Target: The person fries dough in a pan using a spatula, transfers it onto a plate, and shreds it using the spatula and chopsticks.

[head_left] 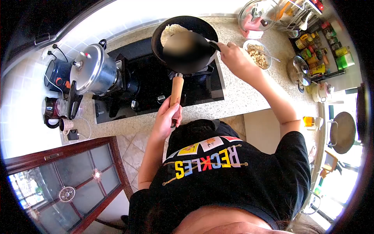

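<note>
My left hand (168, 119) is closed around the wooden handle (177, 89) of a black frying pan (159, 50) on the stove. A pale, flat piece of dough or pancake (171, 31) lies in the pan, its middle hidden by a blurred patch. Over the pan's right rim, my right hand (235, 58) grips a utensil with a black handle (214, 45); its working end is lost in the blur, so I cannot tell its kind. Just right of that hand stands a white bowl (268, 64) of light brown chopped food, with a thin metal utensil (272, 56) across it.
A pressure cooker (93, 70) occupies the left burner of the black glass stove (148, 99). Glass lids (269, 15), a lidded pot (298, 72) and several condiment bottles (311, 41) stand at the right. A framed glass door (78, 175) is at lower left.
</note>
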{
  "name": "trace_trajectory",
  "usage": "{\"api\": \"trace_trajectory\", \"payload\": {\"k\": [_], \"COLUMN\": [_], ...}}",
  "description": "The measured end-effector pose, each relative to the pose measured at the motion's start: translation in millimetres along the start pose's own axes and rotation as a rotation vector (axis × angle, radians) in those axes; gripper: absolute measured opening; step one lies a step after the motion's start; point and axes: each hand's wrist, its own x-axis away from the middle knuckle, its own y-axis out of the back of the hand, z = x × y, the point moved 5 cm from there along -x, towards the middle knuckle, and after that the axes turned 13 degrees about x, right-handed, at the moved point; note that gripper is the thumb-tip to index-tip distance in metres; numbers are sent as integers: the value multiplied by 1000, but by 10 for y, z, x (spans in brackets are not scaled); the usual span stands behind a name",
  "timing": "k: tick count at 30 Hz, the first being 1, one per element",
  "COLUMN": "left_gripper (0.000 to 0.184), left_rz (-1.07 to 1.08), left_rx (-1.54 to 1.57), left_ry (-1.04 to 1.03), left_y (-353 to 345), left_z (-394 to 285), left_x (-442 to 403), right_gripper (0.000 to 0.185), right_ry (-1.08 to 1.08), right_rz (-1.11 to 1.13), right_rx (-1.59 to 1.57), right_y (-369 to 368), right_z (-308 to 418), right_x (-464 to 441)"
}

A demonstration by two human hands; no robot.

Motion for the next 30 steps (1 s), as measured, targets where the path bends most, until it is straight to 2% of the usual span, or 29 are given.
{"api": "trace_trajectory", "payload": {"k": [1, 2, 3, 5, 6, 9, 11, 12, 16, 19, 21, 24, 27, 30], "left_gripper": [22, 22, 22, 23, 24, 25, 25, 26, 25, 25, 24, 24, 23, 24], "left_rz": [-1, 0, 1, -8, -14, 8, 3, -5, 5, -3, 15, -9, 3, 7], "left_rx": [1, -4, -10, -5, -3, 7, 8, 6, 4, -4, -3, -25, -7, -6], "left_ry": [-2, -3, -4, -6, -5, -11, -7, -2, -4, 2, -3, 2, -2, -19], "left_y": [-1, -1, 2, 10, 13, -17, -10, -3, -16, -3, -14, -7, -11, -14], "left_z": [1, -2, -7, -3, 5, -15, -12, -8, -15, -3, -3, -2, -2, 4], "left_x": [3, 8, 13, 10, 8, 11, 4, 8, 6, 8, 3, 8, 9, 10], "right_gripper": [22, 33, 33, 37, 35, 31, 26, 29, 29, 28, 26, 26, 26, 33], "right_ry": [14, 19, 23, 190, 155, 115, 134, 201, 191, 219, 31, -27, 0, 20], "right_rz": [17, 66, 65, 51, 128, 100, 136, 73, 127, 52, 65, -48, -115, -47], "right_rx": [71, 136, 136, 218, 212, 92, 62, 116, 97, 42, -88, -92, -91, 21], "right_y": [-86, -134, -112, -2, 97, 643, 932, 985, 817, 467, 185, 90, 215, -68], "right_z": [19, 53, 70, 138, 120, -28, -56, -72, -98, 1, 2, 17, 7, 22], "right_x": [-8, 11, 62, 229, 281, 396, 433, 457, 390, 252, 117, 27, 49, -7]}}
